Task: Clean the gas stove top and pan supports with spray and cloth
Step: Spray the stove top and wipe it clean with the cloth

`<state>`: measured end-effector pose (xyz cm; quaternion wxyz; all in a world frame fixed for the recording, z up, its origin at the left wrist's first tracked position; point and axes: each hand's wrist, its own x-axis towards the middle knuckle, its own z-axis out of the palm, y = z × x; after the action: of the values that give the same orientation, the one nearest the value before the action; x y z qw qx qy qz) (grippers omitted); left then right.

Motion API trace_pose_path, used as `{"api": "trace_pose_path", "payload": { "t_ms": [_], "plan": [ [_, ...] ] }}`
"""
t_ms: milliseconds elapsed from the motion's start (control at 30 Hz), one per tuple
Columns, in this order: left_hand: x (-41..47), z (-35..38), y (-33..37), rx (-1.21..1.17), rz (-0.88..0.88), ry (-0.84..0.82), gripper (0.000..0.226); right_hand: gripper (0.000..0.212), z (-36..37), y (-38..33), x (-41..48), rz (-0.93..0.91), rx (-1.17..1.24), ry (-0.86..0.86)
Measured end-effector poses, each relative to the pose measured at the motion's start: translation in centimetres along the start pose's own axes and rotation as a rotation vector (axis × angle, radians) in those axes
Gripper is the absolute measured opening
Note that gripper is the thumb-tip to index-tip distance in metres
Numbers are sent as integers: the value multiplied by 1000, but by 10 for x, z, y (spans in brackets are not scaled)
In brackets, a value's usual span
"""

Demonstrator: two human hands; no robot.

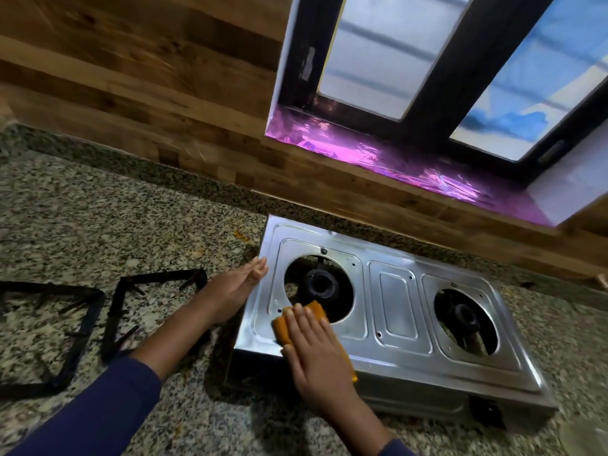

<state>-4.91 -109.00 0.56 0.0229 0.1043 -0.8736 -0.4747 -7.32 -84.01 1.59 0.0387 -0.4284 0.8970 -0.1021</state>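
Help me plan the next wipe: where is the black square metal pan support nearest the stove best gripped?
Probably pinch the far bar of the black square metal pan support from above, between its inward prongs. It lies flat on the speckled granite counter, so only thin bars offer a hold; the left hand is closest.

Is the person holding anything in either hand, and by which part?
Nothing is held. The right hand presses flat, fingers straight, on top of the orange cloth on the stove top; the left hand rests open against the stove's left edge.
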Motion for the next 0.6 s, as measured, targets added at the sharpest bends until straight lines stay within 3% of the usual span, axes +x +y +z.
{"api": "trace_pose_path", "payload": {
  "t_ms": [67, 200, 500, 600],
  "plan": [
    [0, 3, 2, -84, -5, 1, 102, 60, 2, -17, 30, -33, 9, -18],
    [-3, 20, 2, -199, -17, 20, 109, 63, 4, -34, 96, 107, 26, -37],
    [-23, 28, 22, -136, -176, 58, 118, 67, -3, 0, 208, 340, 5, -86],
    [-25, 19, 38, -372, -310, 32, 144, 67, -2, -1, 201, 314, 33, -72]
  ]
}}
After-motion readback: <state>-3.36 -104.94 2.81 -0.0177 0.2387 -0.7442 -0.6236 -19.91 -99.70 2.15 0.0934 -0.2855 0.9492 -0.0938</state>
